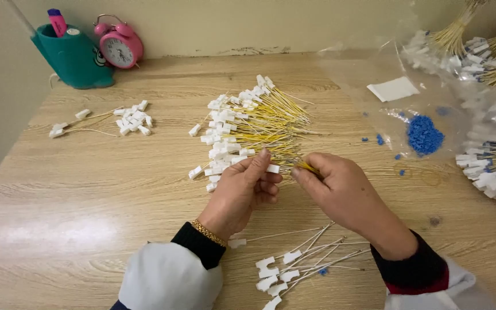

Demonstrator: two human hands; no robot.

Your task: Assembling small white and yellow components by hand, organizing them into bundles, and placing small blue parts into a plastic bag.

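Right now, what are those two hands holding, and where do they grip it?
One yellow wire: left hand pinches its white end piece, right hand its yellow strand.

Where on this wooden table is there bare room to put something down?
Bare wood lies along the table's left front, below the small cluster of white plastic connectors and left of the left hand. The right side is crowded with clear plastic bags and blue beads.
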